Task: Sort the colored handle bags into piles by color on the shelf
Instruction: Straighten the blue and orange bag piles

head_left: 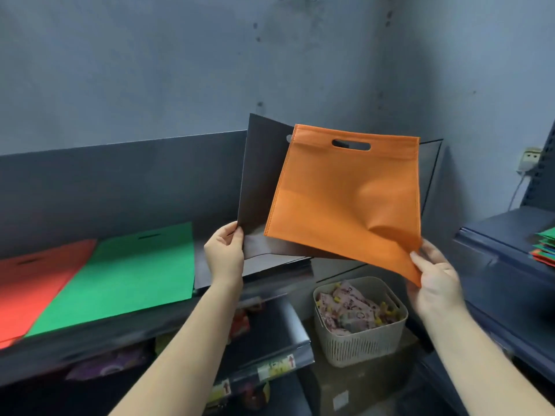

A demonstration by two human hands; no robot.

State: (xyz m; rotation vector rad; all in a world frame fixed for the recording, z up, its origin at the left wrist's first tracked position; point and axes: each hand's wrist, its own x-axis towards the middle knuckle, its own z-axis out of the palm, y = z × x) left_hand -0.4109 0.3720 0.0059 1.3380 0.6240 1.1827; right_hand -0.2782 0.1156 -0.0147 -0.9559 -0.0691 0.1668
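Observation:
My right hand (pixel 435 277) pinches the lower right corner of an orange handle bag (pixel 342 199), held up in the air with its cut-out handle at the top. My left hand (pixel 224 253) grips the lower left corner of a black bag (pixel 261 181), which stands raised behind the orange one. On the dark shelf (pixel 126 181) lie a green bag (pixel 126 274) and, to its left, a red bag (pixel 33 283), both flat. More black material (pixel 204 265) lies on the shelf under my left hand.
A beige plastic basket (pixel 360 340) of small wrapped packets stands below, between my arms. A second shelf unit (pixel 504 265) at the right carries a stack of mixed green and red bags (pixel 545 244). Lower shelves hold packaged goods. A grey wall rises behind.

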